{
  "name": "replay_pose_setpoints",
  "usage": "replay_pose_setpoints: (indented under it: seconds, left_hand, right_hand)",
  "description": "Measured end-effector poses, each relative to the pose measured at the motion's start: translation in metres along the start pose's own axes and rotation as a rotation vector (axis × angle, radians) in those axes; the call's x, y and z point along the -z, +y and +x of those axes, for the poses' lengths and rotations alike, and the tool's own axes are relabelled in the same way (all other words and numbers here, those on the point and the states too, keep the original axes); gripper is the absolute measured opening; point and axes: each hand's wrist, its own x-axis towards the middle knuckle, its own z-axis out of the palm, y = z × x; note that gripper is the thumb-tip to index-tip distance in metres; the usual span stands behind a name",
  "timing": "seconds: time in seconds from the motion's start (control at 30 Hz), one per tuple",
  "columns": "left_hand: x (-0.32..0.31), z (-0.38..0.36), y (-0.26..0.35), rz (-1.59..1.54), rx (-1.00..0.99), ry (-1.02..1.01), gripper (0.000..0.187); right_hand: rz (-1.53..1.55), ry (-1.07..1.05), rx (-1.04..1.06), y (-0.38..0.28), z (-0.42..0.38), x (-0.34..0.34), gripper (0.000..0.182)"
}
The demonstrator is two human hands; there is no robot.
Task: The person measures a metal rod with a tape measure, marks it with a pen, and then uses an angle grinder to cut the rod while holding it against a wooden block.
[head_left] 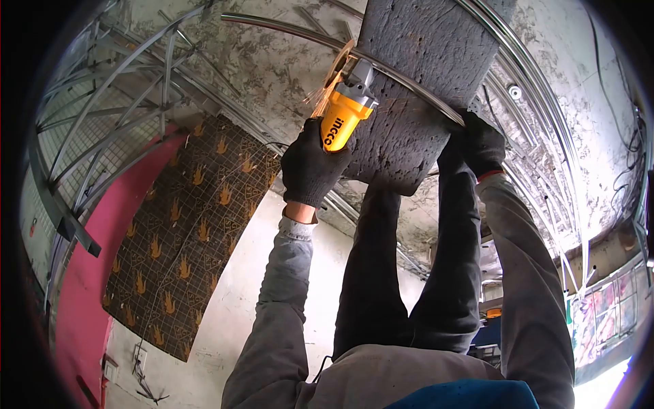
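My left hand [315, 163], in a black knit glove, is closed around the body of a yellow angle grinder [346, 116]. The grinder's disc [338, 66] meets a curved, shiny metal tube [409, 83], and orange sparks fly off beside it. My right hand [482, 144], also gloved in black, grips the near end of that tube; its fingertips are partly hidden. Under the tube lies a dark, pitted board [426, 51], in front of my legs.
More curved metal tubes [545, 102] lie along the right. At the left stands a frame of bent metal bars [116, 112]. A dark sheet with a gold hand pattern [187, 238] is beside a pink panel [88, 293]. A small round disc [515, 92] rests on the floor.
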Motion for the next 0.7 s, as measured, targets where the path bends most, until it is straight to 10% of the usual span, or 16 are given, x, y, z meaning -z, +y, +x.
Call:
replay_pose_setpoints:
  seconds: [0.7]
  left_hand:
    - [-0.0044, 0.0023, -0.0056, 0.001, -0.015, 0.004, 0.049]
  right_hand:
    - [0.005, 0.005, 0.014, -0.0061, -0.0011, 0.0059, 0.041]
